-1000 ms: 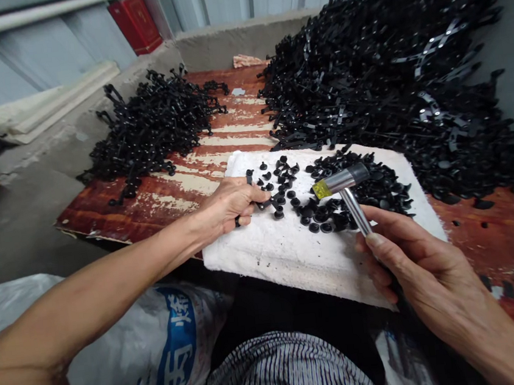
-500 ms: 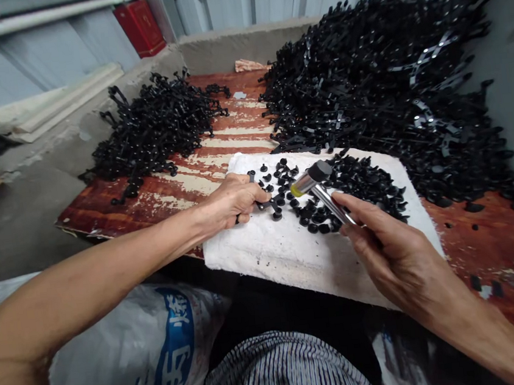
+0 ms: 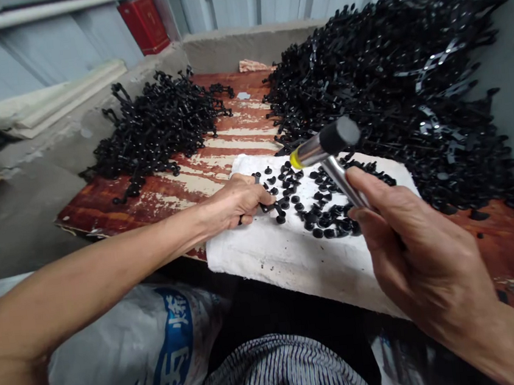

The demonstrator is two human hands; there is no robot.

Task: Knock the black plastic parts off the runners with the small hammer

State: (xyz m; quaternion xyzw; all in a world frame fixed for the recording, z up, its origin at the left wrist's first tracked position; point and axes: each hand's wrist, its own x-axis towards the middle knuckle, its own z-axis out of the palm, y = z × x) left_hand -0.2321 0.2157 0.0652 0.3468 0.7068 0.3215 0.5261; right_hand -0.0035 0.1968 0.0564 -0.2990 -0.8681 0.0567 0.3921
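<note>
My right hand (image 3: 423, 248) is wrapped round the metal handle of a mallet (image 3: 325, 142). Its head, with one black face and one yellow face, is raised above the white cloth (image 3: 263, 253). At the cloth's left side my left hand (image 3: 244, 200) grips a small black bracket (image 3: 269, 206), partly hidden by the fingers. A black round-headed piece (image 3: 280, 218) sits at the bracket's end. Many loose black round-headed pieces (image 3: 328, 212) lie scattered on the cloth between my hands.
A pile of black strip-like parts (image 3: 158, 123) lies at the back left. A much larger heap of them (image 3: 377, 69) rises at the right. Both rest on a worn red-brown board (image 3: 101, 199). A printed white sack (image 3: 109, 355) stands below at the left.
My right hand has lifted the mallet up and moved it slightly right, nearer to the camera. My left hand keeps its grip on the bracket in nearly the same place.
</note>
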